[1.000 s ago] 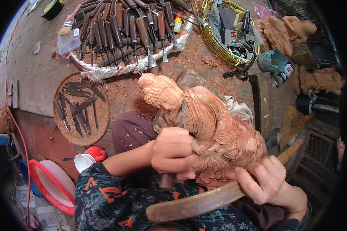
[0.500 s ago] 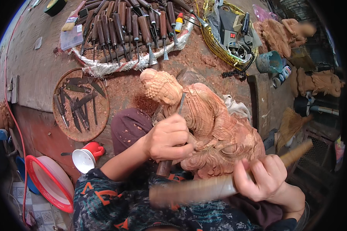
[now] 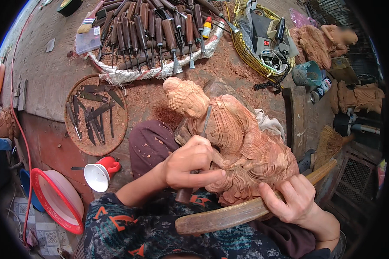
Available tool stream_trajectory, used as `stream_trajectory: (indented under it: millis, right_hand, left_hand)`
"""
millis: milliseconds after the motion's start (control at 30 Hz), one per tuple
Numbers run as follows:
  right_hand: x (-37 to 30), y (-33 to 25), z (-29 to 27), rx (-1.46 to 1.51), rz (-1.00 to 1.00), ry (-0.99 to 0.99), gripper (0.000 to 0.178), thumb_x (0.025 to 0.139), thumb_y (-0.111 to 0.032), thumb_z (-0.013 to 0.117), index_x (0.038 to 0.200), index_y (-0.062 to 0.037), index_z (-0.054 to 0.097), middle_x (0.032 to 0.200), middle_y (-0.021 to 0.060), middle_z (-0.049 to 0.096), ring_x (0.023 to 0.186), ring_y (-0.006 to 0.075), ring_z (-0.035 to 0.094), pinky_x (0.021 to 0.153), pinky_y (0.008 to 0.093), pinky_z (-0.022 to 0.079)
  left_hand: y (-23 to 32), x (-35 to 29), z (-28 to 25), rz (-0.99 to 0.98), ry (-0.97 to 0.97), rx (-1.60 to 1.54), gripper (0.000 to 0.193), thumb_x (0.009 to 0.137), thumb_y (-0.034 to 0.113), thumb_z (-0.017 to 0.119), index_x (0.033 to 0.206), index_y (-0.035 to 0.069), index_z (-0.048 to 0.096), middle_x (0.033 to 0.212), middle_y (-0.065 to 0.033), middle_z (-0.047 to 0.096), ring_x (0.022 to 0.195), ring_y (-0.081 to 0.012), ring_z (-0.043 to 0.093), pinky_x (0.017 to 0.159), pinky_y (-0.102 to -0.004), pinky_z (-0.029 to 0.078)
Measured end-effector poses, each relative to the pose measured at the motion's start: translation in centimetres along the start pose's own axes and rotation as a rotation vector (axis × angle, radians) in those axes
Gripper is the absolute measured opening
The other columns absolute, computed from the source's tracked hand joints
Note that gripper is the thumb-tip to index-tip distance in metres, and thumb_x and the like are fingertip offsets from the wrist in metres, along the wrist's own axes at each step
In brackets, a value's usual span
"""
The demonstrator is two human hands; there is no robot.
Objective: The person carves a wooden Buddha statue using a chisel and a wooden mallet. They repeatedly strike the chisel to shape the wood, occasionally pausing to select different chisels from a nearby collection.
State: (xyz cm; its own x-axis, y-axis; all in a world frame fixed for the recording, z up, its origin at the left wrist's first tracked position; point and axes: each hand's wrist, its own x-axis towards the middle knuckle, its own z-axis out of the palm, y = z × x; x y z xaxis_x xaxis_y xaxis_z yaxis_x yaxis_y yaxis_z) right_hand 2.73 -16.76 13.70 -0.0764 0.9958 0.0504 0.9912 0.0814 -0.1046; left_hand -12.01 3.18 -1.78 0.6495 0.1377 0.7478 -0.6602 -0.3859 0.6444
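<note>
A carved wooden statue of a seated figure [image 3: 237, 129] with a curly-haired head leans across my lap, its head toward the upper left. My left hand [image 3: 190, 166] is closed around a chisel [image 3: 208, 118]. The blade points up at the statue's chest below the neck, and the dark handle's butt shows beneath my fist. Low on the right, my right hand [image 3: 291, 198] grips a long wooden club-like mallet [image 3: 222, 218] around its middle. The mallet's thick end lies to the left below the chisel handle, apart from it. Its thinner end sticks out past my hand.
Many dark-handled chisels [image 3: 138, 36] fill a white-rimmed tray at the back. A round tray [image 3: 69, 138] of blades, a red-and-white mug [image 3: 97, 176] and a red-rimmed basin [image 3: 52, 203] stand left. At back right are a wire-rimmed basket [image 3: 242, 54], a teal bucket [image 3: 306, 74] and other carvings [image 3: 313, 43].
The mallet was blurred by motion and now shows sharply, its thin end drawn in toward my right hand. The whole view has shifted slightly. The chisel stays at the statue's chest.
</note>
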Motion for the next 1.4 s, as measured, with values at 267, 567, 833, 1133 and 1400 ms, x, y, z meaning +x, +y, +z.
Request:
stream_trajectory:
  millis: [267,567,833,1133,1400]
  right_hand:
    - [0.4,0.0,-0.4,0.007,0.005,0.017,0.026,0.071,-0.013,0.068,0.097,-0.012,0.068,0.061,-0.0013,0.037,0.05,0.0129,0.038,0.045,0.0257,0.028]
    - [-0.9,0.1,-0.1,-0.003,0.07,0.034,0.031,0.074,-0.016,0.064,0.104,-0.0084,0.067,0.064,0.0012,0.039,0.052,0.0161,0.042,0.047,0.0283,0.034]
    - [-5.9,1.1,2.1,-0.051,0.056,0.272,0.029,0.069,-0.021,0.067,0.094,-0.0056,0.063,0.066,0.0044,0.048,0.053,0.02,0.047,0.048,0.0315,0.035]
    - [-9.6,0.8,3.5,0.137,0.197,0.407,0.047,0.063,-0.029,0.075,0.102,-0.0051,0.064,0.09,0.0129,0.067,0.08,0.0315,0.067,0.069,0.0409,0.054]
    - [-6.8,2.4,5.6,0.207,0.257,0.522,0.056,0.047,-0.014,0.078,0.098,-0.0094,0.055,0.08,0.0073,0.06,0.077,0.031,0.064,0.065,0.042,0.052]
  left_hand:
    - [-0.5,0.5,0.6,-0.095,0.093,-0.056,0.027,0.072,0.009,0.069,0.098,0.001,0.069,0.069,-0.0013,0.046,0.063,-0.0202,0.05,0.067,-0.0374,0.043]
    - [-0.9,0.5,-0.6,0.001,-0.202,0.068,0.03,0.071,0.015,0.064,0.097,0.001,0.068,0.071,-0.0042,0.042,0.069,-0.0244,0.05,0.072,-0.0388,0.043]
    - [4.6,2.6,1.7,0.172,-0.178,0.405,0.024,0.073,0.014,0.061,0.096,0.007,0.067,0.065,0.0019,0.04,0.057,-0.0141,0.047,0.056,-0.0284,0.04]
    - [6.0,5.4,5.2,-0.034,-0.171,0.424,0.036,0.064,0.013,0.07,0.097,0.001,0.068,0.068,-0.0053,0.063,0.057,-0.0201,0.059,0.053,-0.0319,0.045]
    - [1.4,2.7,-0.9,-0.274,0.012,0.265,0.045,0.088,0.019,0.057,0.121,-0.012,0.053,0.112,-0.0198,0.062,0.101,-0.0273,0.062,0.088,-0.0352,0.051]
